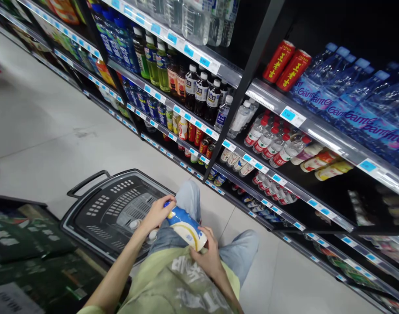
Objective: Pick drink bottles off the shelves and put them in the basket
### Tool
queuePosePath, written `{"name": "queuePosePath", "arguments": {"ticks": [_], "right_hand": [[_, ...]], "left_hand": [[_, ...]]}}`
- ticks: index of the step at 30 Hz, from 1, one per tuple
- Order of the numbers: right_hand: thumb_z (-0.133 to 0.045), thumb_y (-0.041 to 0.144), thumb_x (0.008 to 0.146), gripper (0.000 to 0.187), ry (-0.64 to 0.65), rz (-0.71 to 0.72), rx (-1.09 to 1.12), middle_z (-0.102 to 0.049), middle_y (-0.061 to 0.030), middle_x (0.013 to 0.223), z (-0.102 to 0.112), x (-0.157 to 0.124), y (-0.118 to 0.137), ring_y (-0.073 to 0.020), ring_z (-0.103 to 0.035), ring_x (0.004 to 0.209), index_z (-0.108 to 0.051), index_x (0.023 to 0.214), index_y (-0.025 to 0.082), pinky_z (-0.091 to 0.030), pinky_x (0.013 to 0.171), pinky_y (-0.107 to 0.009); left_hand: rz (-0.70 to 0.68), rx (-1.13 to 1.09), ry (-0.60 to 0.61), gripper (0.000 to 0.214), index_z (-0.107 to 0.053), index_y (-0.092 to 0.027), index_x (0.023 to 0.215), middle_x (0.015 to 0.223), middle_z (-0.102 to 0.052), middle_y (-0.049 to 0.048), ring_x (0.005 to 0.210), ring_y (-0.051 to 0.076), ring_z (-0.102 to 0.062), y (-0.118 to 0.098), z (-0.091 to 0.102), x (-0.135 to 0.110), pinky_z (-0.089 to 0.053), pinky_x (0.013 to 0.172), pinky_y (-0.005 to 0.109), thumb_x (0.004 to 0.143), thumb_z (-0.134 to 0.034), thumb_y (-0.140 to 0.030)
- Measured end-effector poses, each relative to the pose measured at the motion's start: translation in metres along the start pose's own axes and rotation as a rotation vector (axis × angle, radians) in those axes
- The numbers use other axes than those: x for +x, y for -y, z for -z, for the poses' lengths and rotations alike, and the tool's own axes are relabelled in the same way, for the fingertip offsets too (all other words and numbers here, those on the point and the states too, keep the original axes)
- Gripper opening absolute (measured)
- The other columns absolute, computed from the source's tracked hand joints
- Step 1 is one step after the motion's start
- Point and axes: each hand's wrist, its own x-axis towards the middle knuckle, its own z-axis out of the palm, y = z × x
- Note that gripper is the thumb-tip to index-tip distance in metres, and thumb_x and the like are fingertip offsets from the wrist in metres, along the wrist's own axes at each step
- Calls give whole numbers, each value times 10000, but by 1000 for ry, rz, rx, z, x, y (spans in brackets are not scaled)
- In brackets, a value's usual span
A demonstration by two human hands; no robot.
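A blue and white drink bottle (185, 227) with a yellow band lies tilted across my lap, held between both hands. My left hand (160, 211) is closed around its blue cap end, with the thumb and fingers bent over it. At the lower, white end, my right hand (209, 252) grips the base between thumb and fingers. Just left of my knees stands a black shopping basket (103, 237) on the floor, its handle folded out to the far side. Small white round items (134, 224) show in it near my left forearm, partly hidden.
Shelves of bottled drinks (199, 93) run along the front and right, with price tags on their edges. Two red cans (286, 65) stand beside blue-wrapped water packs (359, 96). Dark green boxes (25, 244) are stacked at my left. Pale tiled floor (49, 126) lies between.
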Motion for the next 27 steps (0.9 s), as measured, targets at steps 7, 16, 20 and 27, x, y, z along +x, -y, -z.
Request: {"name": "queuePosePath", "arguments": {"ticks": [7, 16, 20, 27], "right_hand": [[-828, 178, 706, 745, 41, 46, -111, -671, -113, 1395, 7, 7, -4, -290, -683, 1258, -640, 1421, 265, -584, 1085, -436], [-834, 276, 796, 763, 267, -28, 16, -657, -100, 1475, -38, 20, -19, -269, -669, 1307, -551, 1504, 272, -623, 1011, -393], [-761, 254, 882, 626, 452, 49, -91, -676, -95, 1456, -53, 33, -26, -268, -625, 1372, -579, 1481, 260, -506, 1180, -468], [-730, 125, 874, 339, 547, 176, -169, -715, -108, 1418, -52, 46, -57, -251, -613, 1378, -738, 1202, 209, -451, 1210, -453]], "left_hand": [[20, 48, -17, 385, -655, -223, 777, 772, -720, 29, 764, 230, -669, -8, 10, -8, -502, 740, 301, 767, -415, -523], [1, 292, -109, 285, -632, -236, 752, 775, -715, 18, 737, 215, -660, -23, 57, -22, -480, 752, 298, 757, -452, -456], [-11, 505, -156, 253, -593, -236, 762, 857, -699, 55, 787, 243, -674, -9, 65, -18, -488, 775, 334, 815, -453, -440], [204, 714, -199, 343, -609, -200, 939, 1052, -665, 133, 912, 301, -699, 50, 59, 7, -525, 798, 368, 966, -407, -476]]}}
